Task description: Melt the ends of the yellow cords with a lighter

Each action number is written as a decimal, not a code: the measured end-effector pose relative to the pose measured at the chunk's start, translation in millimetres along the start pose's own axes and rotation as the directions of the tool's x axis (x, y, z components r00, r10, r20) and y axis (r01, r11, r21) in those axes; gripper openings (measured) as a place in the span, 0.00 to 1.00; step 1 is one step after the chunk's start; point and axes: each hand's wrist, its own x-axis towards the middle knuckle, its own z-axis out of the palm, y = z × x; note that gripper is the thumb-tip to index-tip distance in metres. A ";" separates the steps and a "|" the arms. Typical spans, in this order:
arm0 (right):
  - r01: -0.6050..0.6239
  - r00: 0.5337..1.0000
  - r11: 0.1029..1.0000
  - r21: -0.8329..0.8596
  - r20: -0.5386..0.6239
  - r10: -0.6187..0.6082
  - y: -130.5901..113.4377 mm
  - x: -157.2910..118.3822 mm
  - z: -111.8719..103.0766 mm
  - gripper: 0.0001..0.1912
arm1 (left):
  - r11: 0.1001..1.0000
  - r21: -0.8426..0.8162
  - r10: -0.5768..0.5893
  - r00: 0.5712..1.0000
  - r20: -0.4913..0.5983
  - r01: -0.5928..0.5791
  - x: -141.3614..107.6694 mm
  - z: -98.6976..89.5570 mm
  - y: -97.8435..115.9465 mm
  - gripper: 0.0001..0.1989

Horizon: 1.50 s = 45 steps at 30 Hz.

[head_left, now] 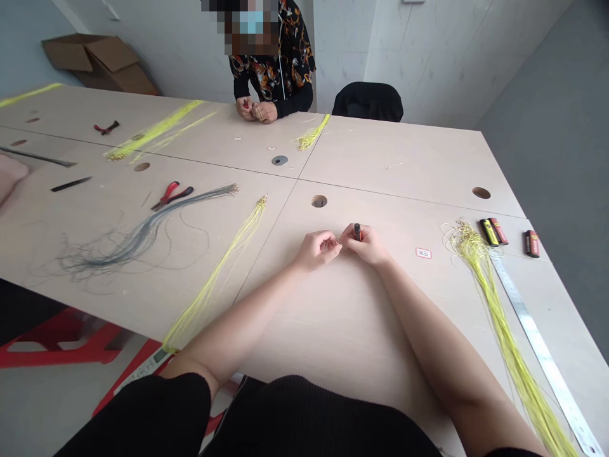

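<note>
My left hand (320, 250) is closed in a pinch above the table, its fingertips meeting those of my right hand. Whatever lies between its fingers is too small to make out. In my right hand (365, 245) is a small tool with a black-and-orange handle (358, 232); its working end is hidden by the fingers. A bundle of yellow wires (233, 244) with gold-coloured ends lies left of my left hand. To the right of my right hand is a small red-edged label (423, 253).
Grey wires (143, 235) and red-and-black pliers (171, 195) lie at left. At right are more yellow wires (495, 311), a steel ruler (542, 343) and several batteries (532, 244). Cable holes (319, 201) pierce the table. Across it, a co-worker's hands (257, 111) hold something small.
</note>
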 end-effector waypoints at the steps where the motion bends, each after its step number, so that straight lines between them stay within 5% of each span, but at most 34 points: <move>1: 0.003 1.000 1.000 0.001 -0.004 -0.003 -0.4 -0.2 0.1 0.07 | 1.000 -0.002 0.000 1.000 0.003 0.000 0.0 0.3 -0.4 0.10; 45: 0.008 1.000 0.995 -0.098 0.030 -0.005 -5.5 -1.7 -0.3 0.06 | 0.988 -0.128 -0.088 0.996 0.022 0.090 1.5 -1.3 -3.9 0.13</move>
